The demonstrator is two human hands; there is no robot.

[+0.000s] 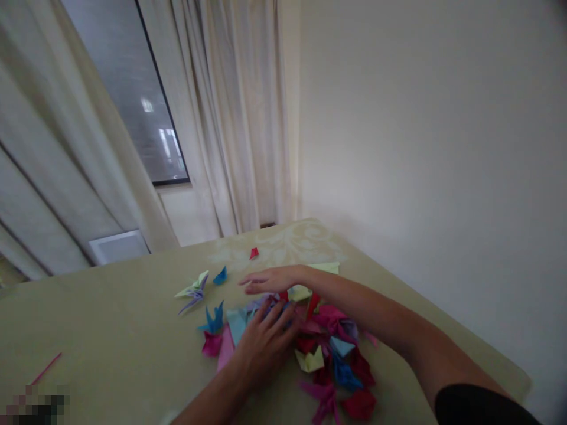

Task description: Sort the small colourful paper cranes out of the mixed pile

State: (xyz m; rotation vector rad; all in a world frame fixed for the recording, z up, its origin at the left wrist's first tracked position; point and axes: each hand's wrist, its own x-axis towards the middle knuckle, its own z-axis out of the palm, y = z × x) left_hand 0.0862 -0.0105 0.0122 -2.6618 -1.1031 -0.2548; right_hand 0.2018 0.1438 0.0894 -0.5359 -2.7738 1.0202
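Pile of folded paper figures (pixel 332 320) on a table (pixel 133 330), with the left hand (pixel 268 336) laid on it, fingers outstretched, though whether they pinch any piece cannot be told, and the right hand (pixel 274 278) flat and released at the pile's far side. The figures should prove light, crisp and easily crushed, best held by the thick folded body rather than the thin tips. The table's right edge runs near the wall (pixel 420 147); wider room for moving extends leftward

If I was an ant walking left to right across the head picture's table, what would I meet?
Thin pink stick, green-and-purple paper cranes, far blue folded paper, far red folded paper, near yellow folded paper, near red folded paper.
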